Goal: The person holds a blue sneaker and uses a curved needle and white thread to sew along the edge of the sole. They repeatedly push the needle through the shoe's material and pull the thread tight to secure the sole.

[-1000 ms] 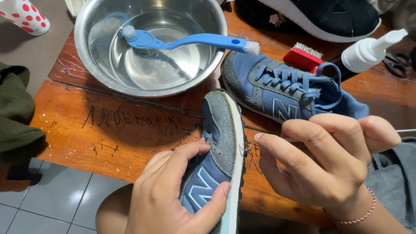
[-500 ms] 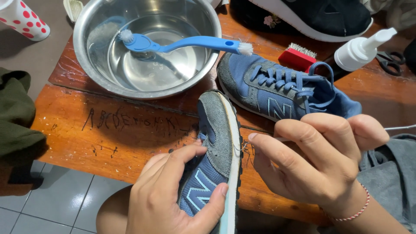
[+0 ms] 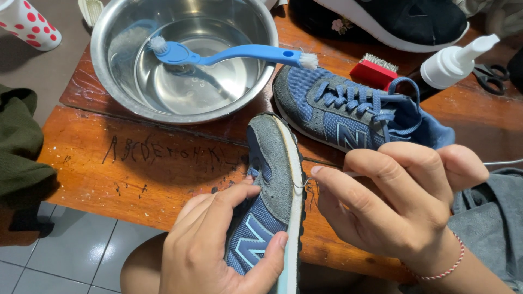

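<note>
My left hand (image 3: 218, 245) grips a blue and grey sneaker (image 3: 272, 185), held on its side with the white sole edge turned to the right. My right hand (image 3: 397, 201) is at that sole edge, fingers pinched on a thin needle or thread (image 3: 303, 183) that touches the sole. A second blue sneaker (image 3: 354, 111) lies on the wooden table (image 3: 136, 169) just behind my right hand.
A steel bowl (image 3: 185, 60) of water holds a blue brush (image 3: 229, 53). A red brush (image 3: 375, 71), a white spray bottle (image 3: 452, 62), scissors (image 3: 493, 76) and a black shoe (image 3: 392, 22) lie at the back. Green cloth (image 3: 19, 141) hangs at left.
Both hands and the held sneaker keep almost the same pose; the view has shifted slightly, and my right fingers have edged closer to the sole.
</note>
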